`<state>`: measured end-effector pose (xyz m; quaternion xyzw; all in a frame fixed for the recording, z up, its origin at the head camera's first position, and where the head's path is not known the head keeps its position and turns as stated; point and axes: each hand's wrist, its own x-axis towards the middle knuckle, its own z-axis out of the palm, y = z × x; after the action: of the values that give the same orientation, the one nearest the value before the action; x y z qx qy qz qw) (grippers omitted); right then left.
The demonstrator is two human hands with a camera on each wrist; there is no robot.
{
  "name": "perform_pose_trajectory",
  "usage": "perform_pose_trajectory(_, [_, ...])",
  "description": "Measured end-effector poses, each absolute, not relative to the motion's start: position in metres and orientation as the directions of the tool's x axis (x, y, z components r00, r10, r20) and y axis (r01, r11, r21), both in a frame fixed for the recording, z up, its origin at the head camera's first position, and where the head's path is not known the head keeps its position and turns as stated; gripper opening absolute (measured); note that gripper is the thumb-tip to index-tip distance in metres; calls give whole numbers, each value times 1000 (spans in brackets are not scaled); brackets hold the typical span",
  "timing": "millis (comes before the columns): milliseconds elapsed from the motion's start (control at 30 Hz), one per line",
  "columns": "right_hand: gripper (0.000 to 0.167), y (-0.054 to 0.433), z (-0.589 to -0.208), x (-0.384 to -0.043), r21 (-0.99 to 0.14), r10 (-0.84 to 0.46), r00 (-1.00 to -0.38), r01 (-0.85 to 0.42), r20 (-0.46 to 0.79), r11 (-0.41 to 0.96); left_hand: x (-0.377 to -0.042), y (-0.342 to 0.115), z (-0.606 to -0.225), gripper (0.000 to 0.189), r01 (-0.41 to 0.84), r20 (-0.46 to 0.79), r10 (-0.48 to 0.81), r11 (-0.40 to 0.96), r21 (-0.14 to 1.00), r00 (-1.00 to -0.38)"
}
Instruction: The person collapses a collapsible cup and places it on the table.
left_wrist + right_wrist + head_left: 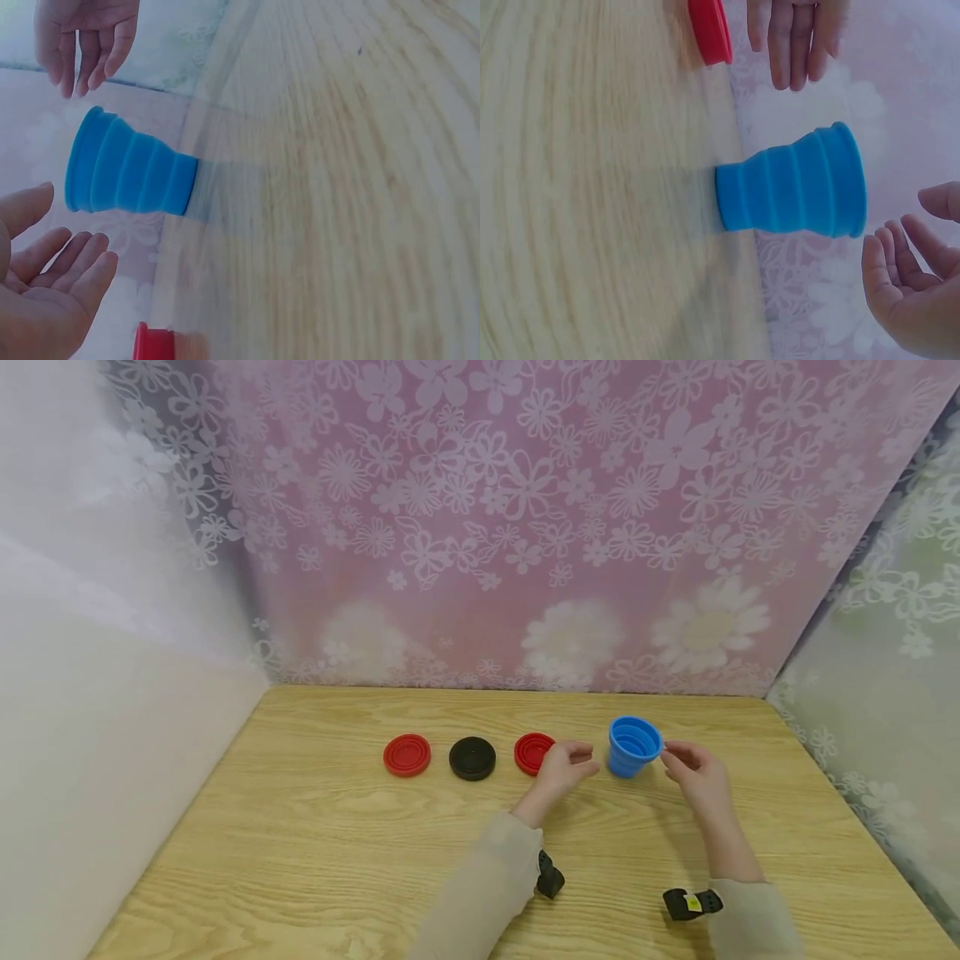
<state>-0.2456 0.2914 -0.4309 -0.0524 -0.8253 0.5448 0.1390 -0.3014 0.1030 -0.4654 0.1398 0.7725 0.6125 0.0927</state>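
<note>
A blue collapsible cup (632, 748), extended to full height, stands upright on the table with its ringed wall showing in both wrist views. My left hand (562, 770) is to the left of the cup, fingers relaxed and apart from it. On the other side, my right hand (697, 774) has loosely bent fingers (891, 259) right by the rim. Neither hand holds anything. Beside my left hand lies a flattened red collapsible cup (531, 752), partly covered by that hand in the head view.
Further left along the wooden table (337, 860) lie a flat black collapsible cup (472, 758) and another flat red one (407, 755). A pink flowered curtain (480, 568) hangs behind the table's back edge. Pale sheets stand at both sides.
</note>
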Motion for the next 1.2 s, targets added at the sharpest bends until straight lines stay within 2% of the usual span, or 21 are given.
perform_pose_trajectory(233, [43, 299, -437, -252, -914, 259, -961, 16, 98, 406, -303, 118, -471, 48, 107, 38, 341, 186, 977, -939])
perform_pose_trajectory(400, [50, 298, -442, -258, -921, 139, -990, 40, 15, 386, -301, 127, -471, 58, 136, 26, 396, 253, 958, -918])
perform_pose_trajectory(567, [51, 295, -443, -261, -939, 69, -998, 36, -13, 341, -300, 132, -472, 61, 173, 42, 477, 235, 957, -878])
perform_pose_trajectory(833, [51, 292, -442, -261, -946, 57, -998, 13, 5, 323, -300, 133, -471, 62, 240, 99, 517, 212, 947, -850])
perform_pose_trajectory(1000, [49, 287, -441, -258, -943, 56, -998, -18, 39, 332, -298, 128, -472, 60, 232, 83, 491, 250, 940, -867])
perform_pose_trajectory(1200, [48, 276, -438, -252, -939, 78, -992, -65, 97, 336, -291, 115, -463, 56, 211, 97, 437, 222, 952, -894])
